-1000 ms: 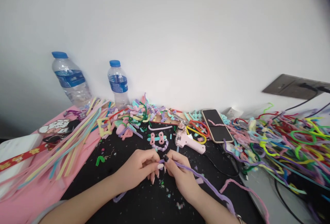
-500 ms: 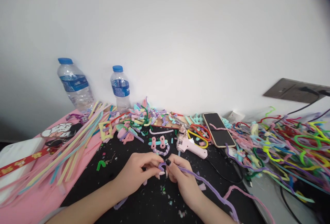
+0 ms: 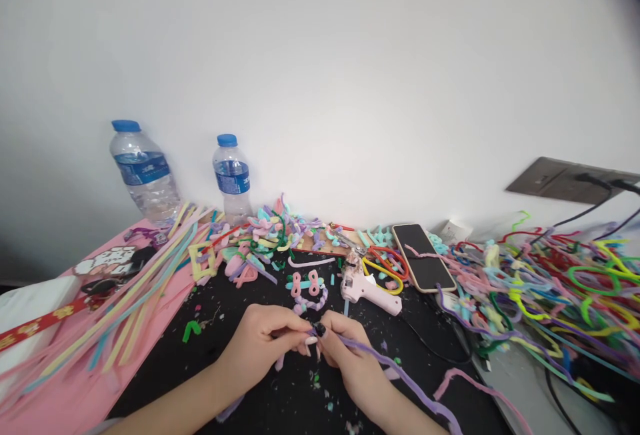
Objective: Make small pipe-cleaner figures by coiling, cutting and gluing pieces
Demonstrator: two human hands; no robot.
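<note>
Between my two hands runs a purple pipe cleaner (image 3: pixel 400 369). My left hand (image 3: pixel 270 338) pinches its end between thumb and fingertips. Close beside it, my right hand (image 3: pixel 345 348) grips the same strand, whose long tail trails over the wrist toward the lower right. The fingertips of both hands nearly meet, so the exact shape of the purple end is hidden. Just beyond them lies a small piece of twisted pink and teal pipe cleaner (image 3: pixel 306 283), with a lilac braided curve (image 3: pixel 311 304) below it. A pale pink glue gun (image 3: pixel 373 293) rests to its right.
Scissors with red and yellow handles (image 3: pixel 387 265) and a phone (image 3: pixel 424 258) lie behind the glue gun. Two water bottles (image 3: pixel 145 171) stand by the wall. Loose pipe cleaners (image 3: pixel 550 288) heap up at right; straight ones (image 3: pixel 135 288) cover a pink sheet (image 3: pixel 75 408) at left.
My fingertips have drawn closer together, and the purple loop that showed between them is now mostly covered. Both hands sit slightly lower in view.
</note>
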